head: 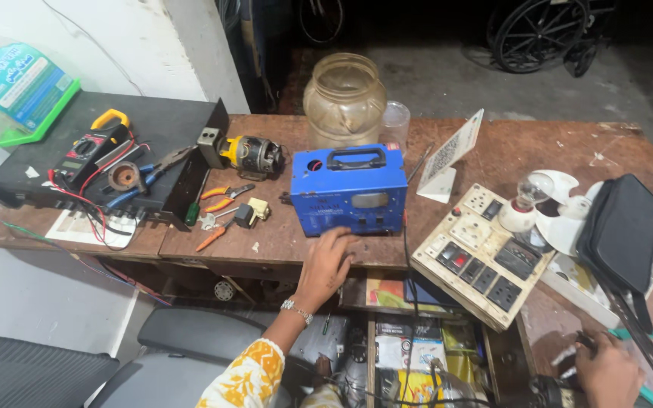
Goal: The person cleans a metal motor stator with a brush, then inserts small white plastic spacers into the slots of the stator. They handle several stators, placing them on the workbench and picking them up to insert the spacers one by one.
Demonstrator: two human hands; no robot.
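**Left hand at the front of a blue metal box; right hand low at the bench corner**

The left hand (326,261) lies palm down, fingers spread and gripping nothing, on the wooden bench (568,143), its fingertips touching the lower front edge of the blue metal box (349,193); the box stands upright just beyond this hand, its front panel facing the person, its long axis running left to right across the bench, and a black carry handle (355,157) lying along the top in the same direction. By its sheet-metal case the box is judged stiff, fairly heavy and not fragile; the handle looks the surest place to take hold, the painted sides offering a smoother grip. The right hand (606,370), well apart from the left, sits at the lower bench corner, fingers curled about small dark items; whether it clamps on anything cannot be told. Between the hands rests a tilted switch-and-socket board (481,257); beyond the right hand lie a black pouch (620,227) and a bulb in a holder (527,198). Beyond the box stands a cloudy plastic jar (344,98); left of the left hand lie orange-handled pliers (224,196) and a small motor (251,156).
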